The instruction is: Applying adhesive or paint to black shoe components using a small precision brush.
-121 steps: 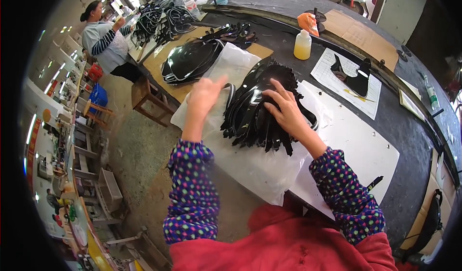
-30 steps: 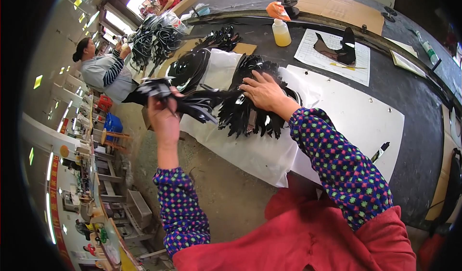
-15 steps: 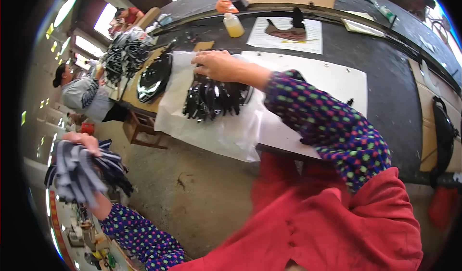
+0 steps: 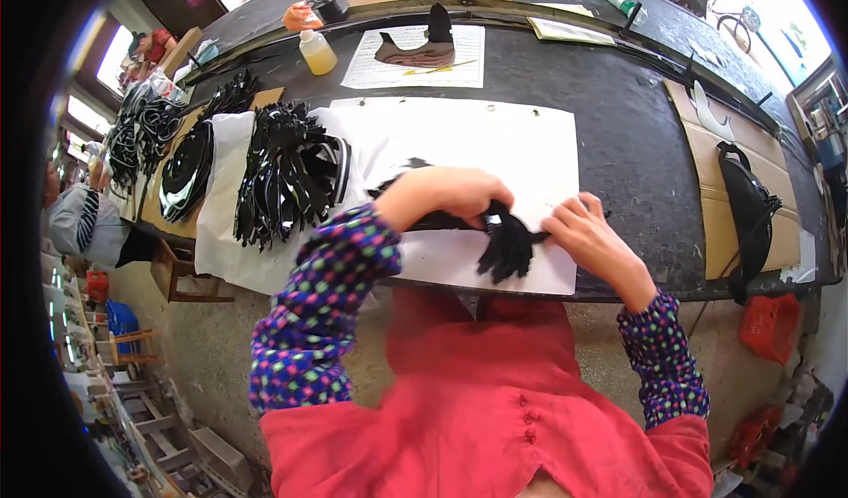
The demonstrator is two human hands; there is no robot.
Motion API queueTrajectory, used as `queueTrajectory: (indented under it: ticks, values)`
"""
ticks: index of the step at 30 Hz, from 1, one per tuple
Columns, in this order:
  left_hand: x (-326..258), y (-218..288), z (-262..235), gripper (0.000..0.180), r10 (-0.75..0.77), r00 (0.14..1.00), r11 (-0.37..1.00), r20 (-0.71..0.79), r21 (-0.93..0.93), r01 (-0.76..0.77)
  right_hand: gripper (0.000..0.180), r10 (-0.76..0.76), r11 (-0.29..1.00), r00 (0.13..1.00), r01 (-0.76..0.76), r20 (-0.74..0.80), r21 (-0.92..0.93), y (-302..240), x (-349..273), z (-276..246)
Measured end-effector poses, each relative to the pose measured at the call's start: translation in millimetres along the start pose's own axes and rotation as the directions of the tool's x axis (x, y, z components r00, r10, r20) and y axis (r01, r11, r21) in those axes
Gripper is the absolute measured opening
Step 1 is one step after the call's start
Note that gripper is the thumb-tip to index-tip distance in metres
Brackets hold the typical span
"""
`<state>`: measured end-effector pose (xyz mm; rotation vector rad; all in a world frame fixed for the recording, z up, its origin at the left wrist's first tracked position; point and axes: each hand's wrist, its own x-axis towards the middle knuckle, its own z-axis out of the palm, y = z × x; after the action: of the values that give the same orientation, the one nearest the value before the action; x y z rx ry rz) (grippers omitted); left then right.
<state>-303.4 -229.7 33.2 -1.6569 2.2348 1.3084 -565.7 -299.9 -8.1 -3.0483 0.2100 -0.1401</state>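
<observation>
The left hand was clamped on a bundle of black strips over the white board, seemingly to keep the loose ends gathered, while the right hand curled beside it, its fingers pinching or not, I couldn't tell.

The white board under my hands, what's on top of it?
On the white board: a bunch of black strips, gripped by your left hand. Your left wrist covers part of the bunch; the board's surface beneath can't be seen.
</observation>
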Motion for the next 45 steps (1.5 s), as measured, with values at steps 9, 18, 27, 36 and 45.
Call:
queueTrajectory:
  ticks: [9,18,27,36,45]
  values:
    - [59.9,18.7,61.3,0.068,0.358,0.674,0.928,-0.646,0.327,-0.179,0.025,0.240,0.968,0.963,-0.227,-0.121,0.110,35.6,-70.6,-5.8]
    - [19.3,3.7,129.9,0.053,0.100,0.477,0.908,-0.873,0.277,0.316,0.042,0.117,0.988,0.982,-0.100,-0.146,0.117,48.7,-52.0,-12.5]
    - [22.4,-16.6,125.0,0.043,0.199,0.426,0.891,-0.883,0.344,0.296,0.021,-0.043,0.989,0.985,0.065,0.164,-0.134,56.3,-50.4,-32.6]
    - [22.0,-18.3,127.8,0.051,0.138,0.450,0.932,-0.882,0.270,0.243,0.016,0.137,0.986,0.971,-0.114,0.194,-0.122,52.8,-96.4,-175.8]
    - [-21.8,40.3,144.7,0.068,-0.302,0.738,0.339,-0.604,-0.791,-0.509,0.023,-0.138,0.951,0.962,0.062,-0.235,-0.303,-17.6,-17.0,-121.9]
